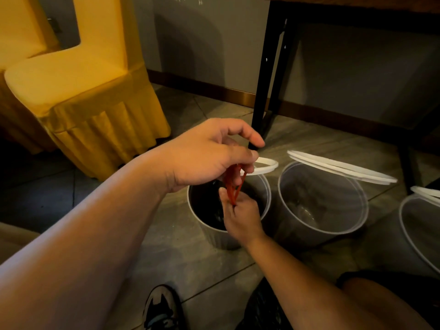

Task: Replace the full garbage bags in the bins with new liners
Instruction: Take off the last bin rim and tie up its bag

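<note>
Garbage bag, black, lies down inside the nearest bin, its red drawstring pinched at the top between thumb and curled fingers of the left hand, index finger lifted free, and gripped lower in the closed fingers of the right hand. I judge the step to be tying off the full bag; the next move calls for a tight knot, then a straight lift out. The middle bin looks unlined, its white ring tipped on the rim; the 3rd bin is cut off. The bag's fill is lost in shadow.

No readable text or labels anywhere.
</note>
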Motion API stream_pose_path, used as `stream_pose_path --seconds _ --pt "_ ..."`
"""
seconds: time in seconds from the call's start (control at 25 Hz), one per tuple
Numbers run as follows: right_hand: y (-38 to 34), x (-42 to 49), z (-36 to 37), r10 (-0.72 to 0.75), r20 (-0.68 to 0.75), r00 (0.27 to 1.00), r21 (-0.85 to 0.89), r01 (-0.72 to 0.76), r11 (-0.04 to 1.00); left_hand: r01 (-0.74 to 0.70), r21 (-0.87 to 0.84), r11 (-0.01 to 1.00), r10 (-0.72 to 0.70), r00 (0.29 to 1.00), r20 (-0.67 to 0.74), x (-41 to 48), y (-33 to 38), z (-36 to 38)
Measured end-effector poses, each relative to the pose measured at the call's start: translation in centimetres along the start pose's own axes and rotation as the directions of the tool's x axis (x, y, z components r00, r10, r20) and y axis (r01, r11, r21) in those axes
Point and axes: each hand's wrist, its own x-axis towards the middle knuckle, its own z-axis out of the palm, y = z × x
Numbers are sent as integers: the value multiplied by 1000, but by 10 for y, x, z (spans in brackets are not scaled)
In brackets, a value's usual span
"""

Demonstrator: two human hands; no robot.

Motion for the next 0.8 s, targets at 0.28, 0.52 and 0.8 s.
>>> stream_pose_path --seconds 0.28,0.52,0.8 --pt "34 5 3 -136 -163 977 -185 105 977 -73 -194 978 53 993 -104 -7 -3 -5" --pt "9 17 -9 -23 48 999 -232 34 972 -80 -142 987 50 978 -205 -8 -1 -8" --pt "-56 -7 -48 -149 -256 955 -1 154 988 -106 -48 993 101 991 -87 -2 3 -7"
